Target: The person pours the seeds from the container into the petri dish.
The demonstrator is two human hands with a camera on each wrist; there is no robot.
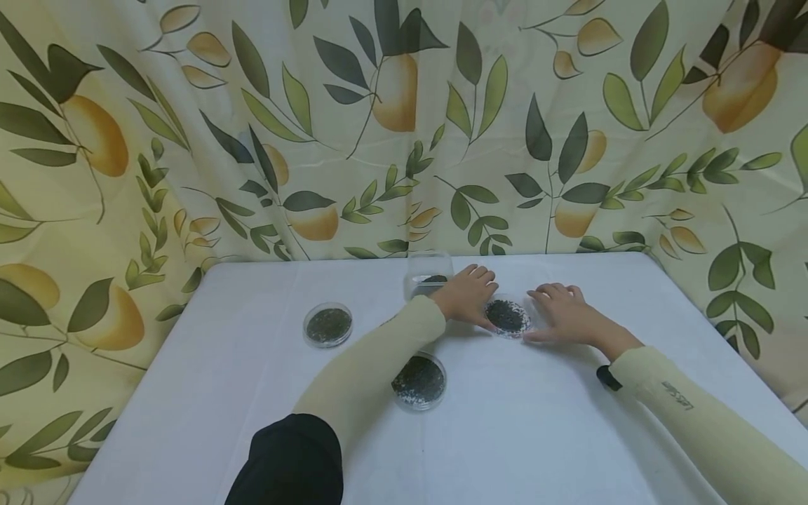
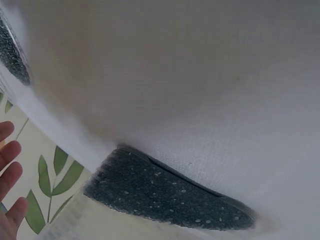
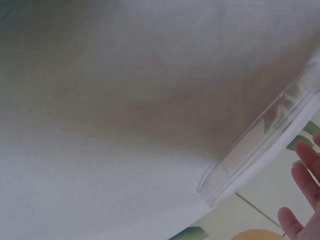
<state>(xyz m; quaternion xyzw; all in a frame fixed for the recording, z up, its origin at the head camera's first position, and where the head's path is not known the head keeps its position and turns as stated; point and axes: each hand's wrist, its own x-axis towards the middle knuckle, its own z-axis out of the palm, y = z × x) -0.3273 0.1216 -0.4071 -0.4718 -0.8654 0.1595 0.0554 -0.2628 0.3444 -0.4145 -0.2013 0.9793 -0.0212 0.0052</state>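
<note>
In the head view a round clear dish (image 1: 508, 315) of dark grains, with pale grains around its edge, lies between the two hands. My left hand (image 1: 466, 296) is at its left side, fingers extended and thumb close to the rim. On the other side my right hand (image 1: 571, 319) spreads its fingers and thumb, near the right rim. The left wrist view shows the left fingertips (image 2: 11, 172) apart, with nothing in them. In the right wrist view the right fingers (image 3: 306, 177) are loosely spread beside a clear dish wall (image 3: 260, 145).
A clear box (image 1: 429, 265) with dark contents stands behind the left forearm. One dish (image 1: 328, 325) of dark grains sits to the left; another dish (image 1: 419, 382) is nearer, partly covered by the left sleeve. A white cloth (image 1: 536, 435) covers the table before a leaf-patterned curtain (image 1: 404, 168).
</note>
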